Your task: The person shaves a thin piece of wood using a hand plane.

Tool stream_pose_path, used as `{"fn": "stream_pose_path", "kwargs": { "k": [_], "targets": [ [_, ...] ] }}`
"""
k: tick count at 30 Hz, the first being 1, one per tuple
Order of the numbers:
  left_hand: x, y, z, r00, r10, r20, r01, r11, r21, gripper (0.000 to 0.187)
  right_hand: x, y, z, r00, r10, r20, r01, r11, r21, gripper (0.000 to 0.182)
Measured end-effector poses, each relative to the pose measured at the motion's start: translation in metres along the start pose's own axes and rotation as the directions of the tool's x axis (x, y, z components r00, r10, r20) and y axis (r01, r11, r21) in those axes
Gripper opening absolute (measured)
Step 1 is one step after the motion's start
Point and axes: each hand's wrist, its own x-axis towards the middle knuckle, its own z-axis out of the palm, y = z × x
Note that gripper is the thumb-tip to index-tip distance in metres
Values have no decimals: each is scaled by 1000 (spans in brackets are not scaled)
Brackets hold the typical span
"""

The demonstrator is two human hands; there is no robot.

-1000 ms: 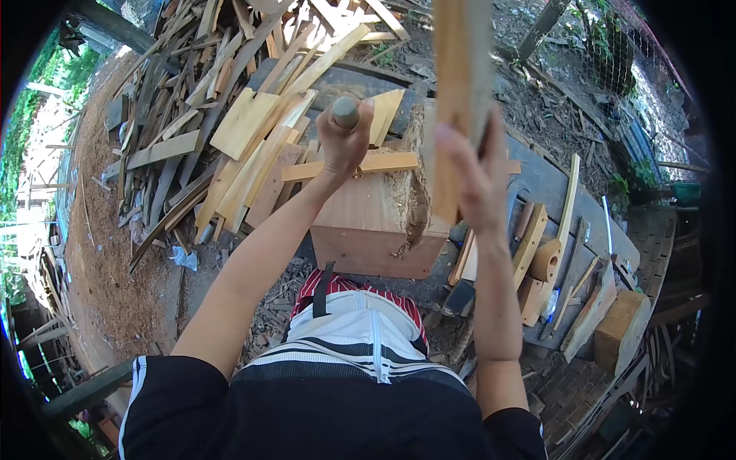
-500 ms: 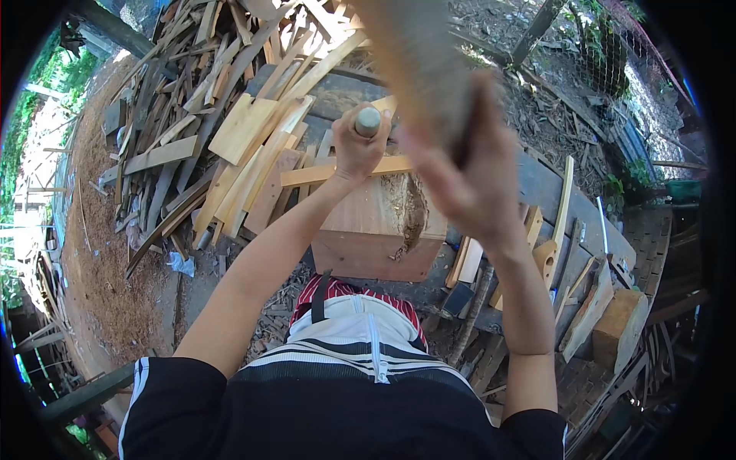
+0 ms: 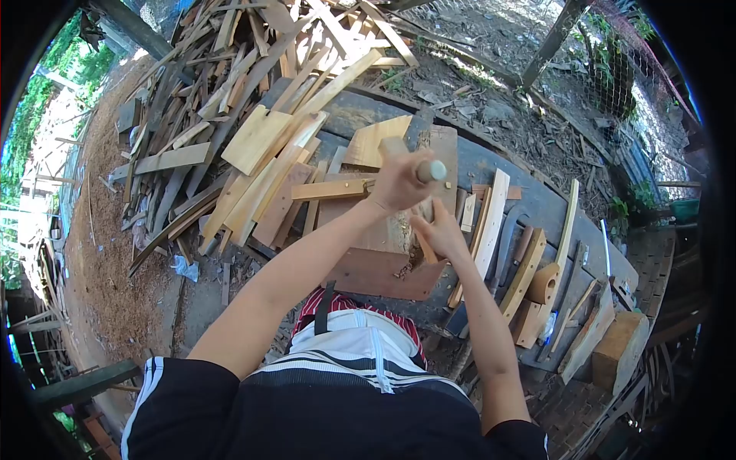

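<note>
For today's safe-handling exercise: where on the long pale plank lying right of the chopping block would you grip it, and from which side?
Grip the pale plank near its far upper end, coming from its right side. That end lies clear on the dark board, while its near end sits close to the right hand and the block.

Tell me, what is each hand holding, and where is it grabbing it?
The left hand grips a tool by its round wooden handle, the handle's end poking out. The right hand rests on the wooden block; whether it holds anything cannot be told.
</note>
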Motion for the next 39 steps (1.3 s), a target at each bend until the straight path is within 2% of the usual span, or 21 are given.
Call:
{"fn": "stream_pose_path", "kwargs": {
  "k": [1, 2, 3, 4, 5, 6, 7, 9, 10, 11, 12, 13, 15, 17, 18, 20, 24, 27, 33, 35, 39],
  "targets": [
    [-6, 3, 4, 986, 41, 162, -56, 995, 85, 17, -4, -2, 7, 992, 100, 74, -86, 982, -169, 55],
    [-13, 5, 10, 987, 32, 159, -47, 995, 88, 17, -7, -3, 11, 970, 205, 130, -151, 928, -340, 55],
    [-19, 5, 18, 950, 81, 301, -128, 982, 138, 17, -9, 3, 16, 970, 202, 134, -146, 929, -341, 55],
    [-25, 3, 23, 889, 123, 441, -218, 960, 174, 18, -11, 17, 25, 998, 43, 44, -28, 950, -312, 54],
    [-33, 1, 26, 888, 125, 443, -222, 960, 173, 18, -11, 36, 37, 992, -111, -55, 90, 952, -293, 53],
    [-42, -2, 29, 833, 146, 534, -275, 946, 171, 18, -3, 73, 58, 902, -397, -172, 315, 875, -367, 50],
    [-49, -1, 32, 769, 164, 618, -328, 931, 162, 20, -2, 84, 64, 903, -392, -178, 308, 877, -369, 50],
    [-46, 7, 24, 779, 172, 603, -331, 930, 162, 20, -2, 91, 70, 878, -424, -220, 364, 892, -267, 51],
    [-38, 11, 16, 857, 203, 473, -289, 950, 116, 17, -11, 62, 51, 916, -348, -201, 315, 932, -179, 59],
    [-29, 13, 7, 918, 218, 332, -253, 965, 66, 15, -13, 40, 43, 917, -346, -201, 313, 933, -178, 59],
    [-18, 12, -4, 979, 92, 184, -97, 995, 16, 14, -12, 22, 39, 982, -156, -107, 124, 957, -263, 64],
    [-7, 6, -16, 998, -49, 39, 52, 997, -56, 14, -13, 10, 36, 998, 50, -31, -58, 930, -362, 69],
    [17, -15, -49, 937, -211, -280, 157, 966, -205, 19, -15, 5, 33, 999, 50, -16, -52, 950, -309, 62],
    [37, 8, -80, 822, -424, -379, 186, 831, -525, 21, -16, 5, 33, 998, 48, -41, -58, 952, -301, 60],
    [42, 11, -92, 821, -427, -380, 189, 831, -524, 21, -15, 5, 33, 998, 49, -37, -58, 952, -300, 60],
    [46, 12, -109, 791, -437, -429, 88, 774, -627, 23, -14, 6, 32, 997, 77, -13, -77, 944, -320, 62],
    [45, 9, -113, 766, -475, -433, 68, 729, -681, 24, -15, 5, 33, 997, 79, -12, -79, 944, -321, 64],
    [41, 3, -101, 761, -491, -424, 119, 748, -653, 29, -16, 5, 34, 998, 66, -20, -69, 932, -357, 71],
    [38, -2, -84, 796, -445, -410, 123, 782, -611, 30, -21, 1, 37, 997, 45, -61, -63, 937, -345, 67],
    [36, -5, -81, 822, -415, -389, 155, 822, -548, 29, -21, -1, 37, 996, 64, -67, -84, 934, -347, 63],
    [32, -11, -78, 823, -424, -379, 158, 811, -564, 29, -21, -2, 36, 995, 65, -76, -86, 939, -333, 60]
  ]
}}
